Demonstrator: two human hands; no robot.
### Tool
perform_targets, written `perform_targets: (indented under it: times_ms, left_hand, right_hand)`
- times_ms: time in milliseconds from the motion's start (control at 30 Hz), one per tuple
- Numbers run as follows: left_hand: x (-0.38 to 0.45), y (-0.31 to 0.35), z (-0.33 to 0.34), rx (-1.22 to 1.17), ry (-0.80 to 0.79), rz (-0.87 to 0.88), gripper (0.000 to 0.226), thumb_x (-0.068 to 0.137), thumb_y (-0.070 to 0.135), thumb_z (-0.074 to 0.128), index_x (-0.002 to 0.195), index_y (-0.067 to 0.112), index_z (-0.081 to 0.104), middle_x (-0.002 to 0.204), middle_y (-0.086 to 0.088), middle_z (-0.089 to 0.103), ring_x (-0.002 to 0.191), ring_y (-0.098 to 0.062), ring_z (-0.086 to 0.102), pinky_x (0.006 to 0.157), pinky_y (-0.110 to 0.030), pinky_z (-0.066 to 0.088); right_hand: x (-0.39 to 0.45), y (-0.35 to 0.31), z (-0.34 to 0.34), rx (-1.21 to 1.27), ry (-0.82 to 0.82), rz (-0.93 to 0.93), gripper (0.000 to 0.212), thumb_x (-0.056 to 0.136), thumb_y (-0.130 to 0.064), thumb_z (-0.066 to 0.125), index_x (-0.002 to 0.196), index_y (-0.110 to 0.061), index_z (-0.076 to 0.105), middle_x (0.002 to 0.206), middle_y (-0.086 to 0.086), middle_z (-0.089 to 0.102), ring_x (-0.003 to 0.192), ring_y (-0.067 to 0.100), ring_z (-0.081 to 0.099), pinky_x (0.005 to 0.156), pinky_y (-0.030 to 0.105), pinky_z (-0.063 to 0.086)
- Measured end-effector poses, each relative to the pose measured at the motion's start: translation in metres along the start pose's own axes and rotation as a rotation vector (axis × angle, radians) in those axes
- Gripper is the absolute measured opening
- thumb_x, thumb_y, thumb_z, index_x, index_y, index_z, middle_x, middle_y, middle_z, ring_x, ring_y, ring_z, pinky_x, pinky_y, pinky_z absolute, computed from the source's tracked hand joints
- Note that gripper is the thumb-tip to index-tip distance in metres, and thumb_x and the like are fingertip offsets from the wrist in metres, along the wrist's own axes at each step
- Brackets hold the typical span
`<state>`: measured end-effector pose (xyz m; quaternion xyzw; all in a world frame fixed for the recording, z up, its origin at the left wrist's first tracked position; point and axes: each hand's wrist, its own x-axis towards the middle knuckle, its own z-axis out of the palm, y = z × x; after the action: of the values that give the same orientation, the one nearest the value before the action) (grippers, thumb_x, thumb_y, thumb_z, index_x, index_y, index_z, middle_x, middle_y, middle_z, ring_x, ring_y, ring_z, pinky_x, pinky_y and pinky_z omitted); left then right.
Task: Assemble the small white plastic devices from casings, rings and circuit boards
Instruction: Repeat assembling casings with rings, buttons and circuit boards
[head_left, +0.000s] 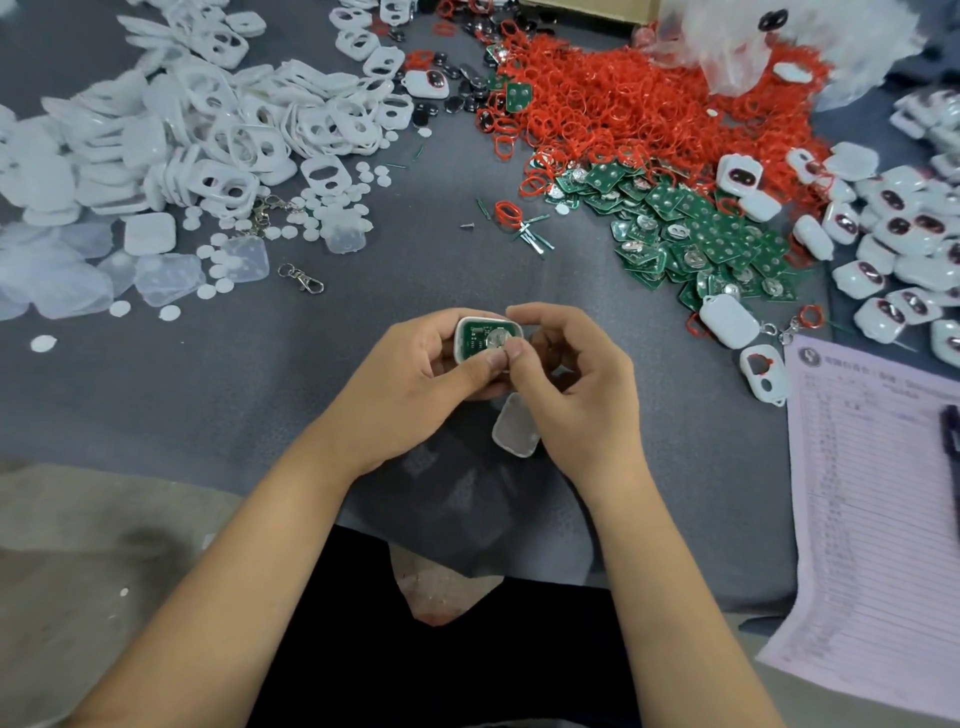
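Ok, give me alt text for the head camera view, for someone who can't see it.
Two hands hold a white casing with a green circuit board seated in it, the left hand gripping it and the right hand pinching at its edge. On the grey table lie piles of white casings, red rings and green boards.

Nothing can be read with certainty. The pale lilac printed paper form (878, 499), well to the right of the right hand's fingers (524, 358), carries a round logo, a heading and many ruled rows, all too blurred to make out. The green circuit board in the white plastic casing (480, 338), held between the fingers, bears tiny white markings, also illegible.
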<state>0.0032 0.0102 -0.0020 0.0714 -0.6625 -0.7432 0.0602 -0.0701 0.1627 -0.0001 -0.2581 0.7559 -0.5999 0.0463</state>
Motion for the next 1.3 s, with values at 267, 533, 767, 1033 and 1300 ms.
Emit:
perform_targets:
  times_ms: [267,533,767,1033,1300]
  left_hand:
    - [0.0039,0.0006,-0.0014,-0.1,0.04,-0.062,0.021,0.105,0.014,0.056,0.12,0.012,0.07,0.11,-0.003,0.078,0.103,-0.012,0.073,0.085,-0.024,0.059]
    - [0.0067,0.0025,-0.001,-0.237,0.115,-0.105,0.021,0.105,0.01,0.054,0.11,0.01,0.075,0.105,-0.016,0.078,0.097,-0.033,0.077,0.083,-0.029,0.061]
    - [0.0042,0.0042,0.0014,-0.159,0.123,-0.078,0.012,0.103,0.014,0.062,0.108,0.014,0.073,0.1,-0.01,0.079,0.089,-0.027,0.079,0.075,-0.022,0.06]
    - [0.0016,0.0067,0.0059,-0.094,0.154,-0.095,0.018,0.105,0.004,0.054,0.105,0.008,0.072,0.092,-0.007,0.079,0.082,-0.026,0.079,0.067,-0.02,0.059]
    - [0.001,0.0071,0.0042,-0.09,0.112,-0.079,0.016,0.106,0.006,0.055,0.11,0.007,0.071,0.097,-0.009,0.079,0.086,-0.027,0.079,0.071,-0.02,0.06]
  right_hand:
    - [-0.0004,-0.0023,-0.0012,0.029,-0.039,-0.017,0.021,0.093,-0.006,0.07,0.111,-0.017,0.072,0.076,0.003,0.063,0.065,0.014,0.056,0.065,0.024,0.049]
    - [-0.0035,-0.006,-0.0045,0.095,0.13,0.008,0.014,0.099,-0.016,0.06,0.107,-0.023,0.07,0.075,-0.015,0.062,0.062,0.002,0.053,0.059,0.019,0.042]
    - [-0.0007,-0.0023,-0.0042,0.112,0.288,0.069,0.019,0.104,-0.017,0.053,0.103,-0.015,0.072,0.075,-0.009,0.063,0.065,0.006,0.056,0.066,0.023,0.045]
    - [-0.0001,-0.0001,-0.0034,0.087,0.257,0.085,0.019,0.105,-0.017,0.054,0.101,-0.02,0.072,0.072,-0.014,0.063,0.064,0.003,0.057,0.064,0.019,0.044]
    - [-0.0004,-0.0013,-0.0027,0.05,0.239,0.083,0.02,0.106,-0.012,0.055,0.1,-0.018,0.073,0.072,-0.014,0.063,0.065,0.0,0.058,0.065,0.013,0.043]
